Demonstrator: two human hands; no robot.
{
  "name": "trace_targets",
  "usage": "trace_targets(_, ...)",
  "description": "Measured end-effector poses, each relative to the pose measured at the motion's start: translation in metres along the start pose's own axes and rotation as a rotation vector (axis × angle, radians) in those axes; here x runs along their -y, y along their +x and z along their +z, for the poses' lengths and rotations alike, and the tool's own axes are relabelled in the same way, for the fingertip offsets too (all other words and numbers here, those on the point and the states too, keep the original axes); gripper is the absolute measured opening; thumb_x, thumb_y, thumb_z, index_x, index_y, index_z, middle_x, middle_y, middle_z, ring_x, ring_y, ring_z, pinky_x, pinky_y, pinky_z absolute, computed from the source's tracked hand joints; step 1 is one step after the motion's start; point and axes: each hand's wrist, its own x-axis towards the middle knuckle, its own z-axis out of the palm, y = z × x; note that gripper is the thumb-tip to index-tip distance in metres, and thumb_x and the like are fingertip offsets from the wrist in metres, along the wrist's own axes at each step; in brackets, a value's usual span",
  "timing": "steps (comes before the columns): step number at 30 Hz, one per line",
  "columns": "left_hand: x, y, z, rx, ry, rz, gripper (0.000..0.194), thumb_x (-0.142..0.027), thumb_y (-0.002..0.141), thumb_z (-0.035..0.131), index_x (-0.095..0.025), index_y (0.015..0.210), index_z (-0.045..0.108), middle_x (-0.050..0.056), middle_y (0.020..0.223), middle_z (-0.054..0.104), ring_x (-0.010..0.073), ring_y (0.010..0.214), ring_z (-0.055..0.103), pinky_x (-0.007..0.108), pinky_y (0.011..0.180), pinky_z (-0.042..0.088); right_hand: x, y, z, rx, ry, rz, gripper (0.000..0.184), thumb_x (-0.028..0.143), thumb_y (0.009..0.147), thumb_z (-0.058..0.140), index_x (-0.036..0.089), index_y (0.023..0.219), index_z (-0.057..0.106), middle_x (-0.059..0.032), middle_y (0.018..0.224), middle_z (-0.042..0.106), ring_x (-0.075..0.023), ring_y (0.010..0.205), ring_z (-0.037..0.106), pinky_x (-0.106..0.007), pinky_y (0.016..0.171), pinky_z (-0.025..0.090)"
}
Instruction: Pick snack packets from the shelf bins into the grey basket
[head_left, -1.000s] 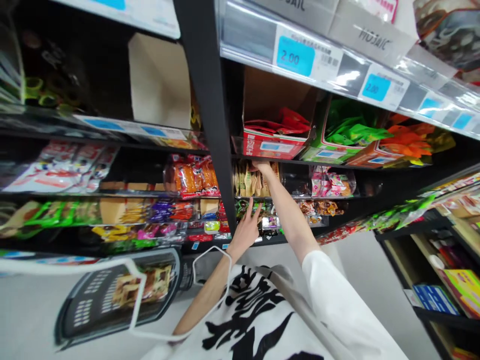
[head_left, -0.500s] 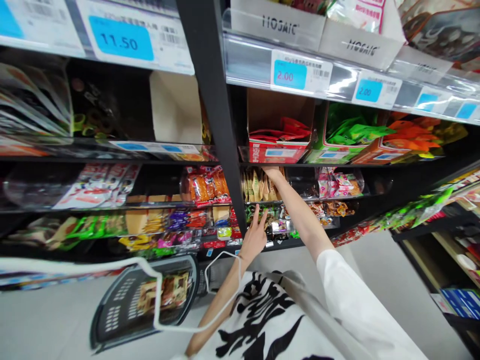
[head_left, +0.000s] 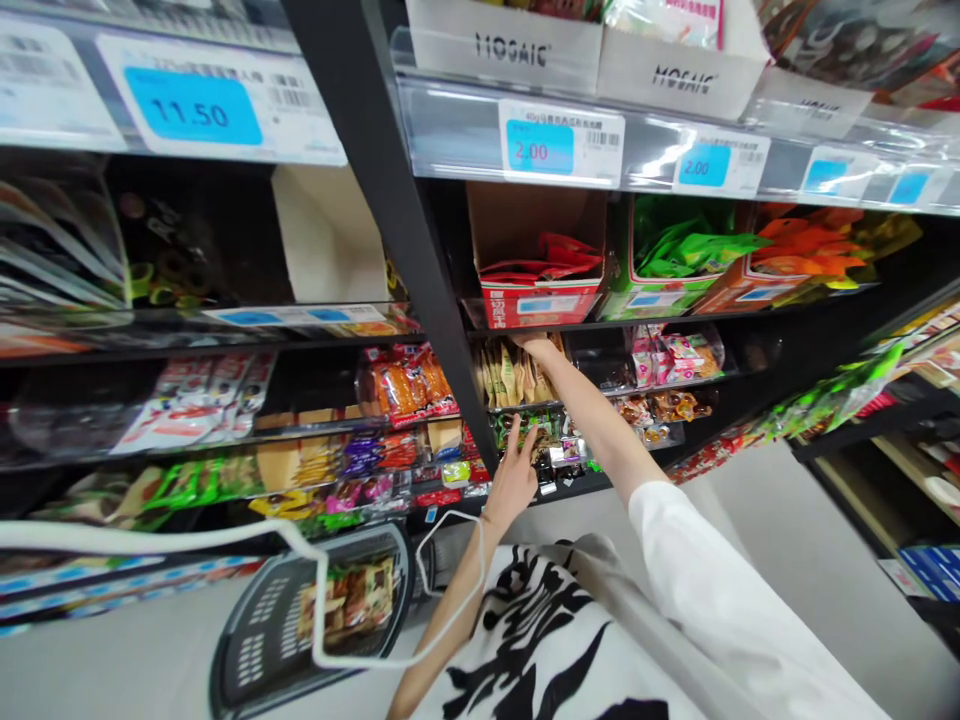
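Note:
My right hand point(head_left: 531, 344) reaches into the shelf bay above a row of upright tan packets point(head_left: 511, 372). The shelf edge above hides its fingers, so any hold on a packet does not show. Lower down, my left hand point(head_left: 514, 478) is raised in front of green-wrapped snacks point(head_left: 538, 428), two fingers stretched apart and nothing visible in it. The white handle point(head_left: 321, 600) of a grey shopping basket point(head_left: 251, 640) passes around my left forearm. Brown snack packs point(head_left: 360, 600) lie inside the basket.
A black upright post point(head_left: 420, 220) divides the shelves left of my hands. Overhead runs a clear shelf edge with price tags point(head_left: 562, 145). A red box of packets point(head_left: 536, 305) sits just above my right hand. More stocked shelves point(head_left: 900, 470) stand at right.
The view has shifted slightly, so the upper shelves sit further left and the basket lower and more to the right. My right hand stays in the same bay; my left fingers remain spread.

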Motion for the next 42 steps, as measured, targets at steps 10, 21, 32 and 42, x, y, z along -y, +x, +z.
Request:
trace_targets(10,-0.013,0.007,-0.014,-0.205,-0.344,-0.050,0.068,0.000,0.077,0.045,-0.024,0.140,0.054,0.007,0.140,0.061,0.0220,0.133,0.055,0.043,0.121,0.037,0.002,-0.121,-0.040,-0.166,0.098,-0.149,0.031,0.037,0.096,0.059,0.016,0.119,0.066,-0.0144,0.128,0.066,-0.0273,0.125,0.057,-0.042,0.112,0.042)
trace_targets(21,-0.028,0.022,0.011,-0.324,-1.318,-0.547,0.061,-0.055,0.069,0.081,-0.016,0.113,0.068,0.010,0.110,0.077,0.0257,0.096,0.073,0.033,0.081,0.057,-0.013,-0.260,-0.044,0.460,0.515,0.235,0.038,0.053,0.085,0.070,0.016,0.079,0.066,0.0041,0.058,0.058,-0.0111,0.051,0.049,-0.021,0.048,0.037)
trace_targets(32,-0.007,0.016,0.004,-0.346,-1.134,-0.586,0.058,-0.073,0.076,0.064,-0.016,0.070,0.070,0.004,0.063,0.072,0.0173,0.058,0.063,0.026,0.056,0.047,-0.002,-0.315,0.022,0.184,0.854,0.488,0.036,0.049,0.075,0.080,0.018,0.087,0.066,0.0033,0.066,0.056,-0.0100,0.055,0.045,-0.022,0.051,0.037)
trace_targets(42,-0.003,0.019,0.020,-0.378,-1.111,-0.695,0.049,-0.065,0.075,0.066,-0.018,0.059,0.065,0.002,0.048,0.064,0.0179,0.047,0.059,0.026,0.049,0.043,-0.005,-0.331,0.028,0.135,0.773,0.603,0.038,0.054,0.074,0.079,0.019,0.077,0.063,0.0034,0.063,0.053,-0.0116,0.054,0.049,-0.026,0.047,0.053)
